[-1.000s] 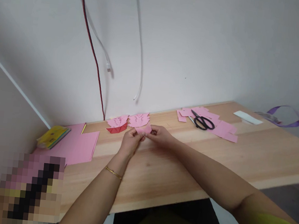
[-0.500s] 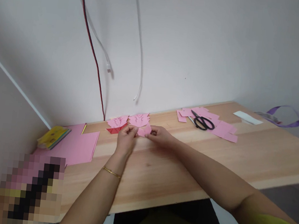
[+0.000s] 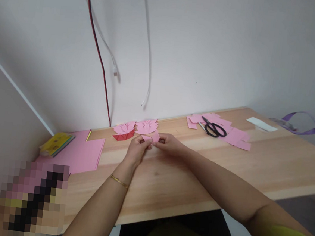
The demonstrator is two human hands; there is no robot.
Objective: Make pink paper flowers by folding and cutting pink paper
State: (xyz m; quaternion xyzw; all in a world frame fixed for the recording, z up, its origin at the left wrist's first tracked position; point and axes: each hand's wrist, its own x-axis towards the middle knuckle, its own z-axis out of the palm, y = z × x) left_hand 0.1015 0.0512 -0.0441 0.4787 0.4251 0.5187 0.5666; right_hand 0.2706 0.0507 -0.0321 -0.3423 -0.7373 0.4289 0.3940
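Left: yellow pack on pink sheets | mid-left: red piece beside cutouts at the tabletop's far edge | centre: your left hand and right hand, close together, both pinch the pink paper | right: scissors on slips, then white strip

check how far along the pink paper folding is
The two jagged pink shapes by the wall look done. In hand: one bent pink piece, between the left hand and right hand. Probably left: flat pink pieces around the scissors. The final count can't be told.
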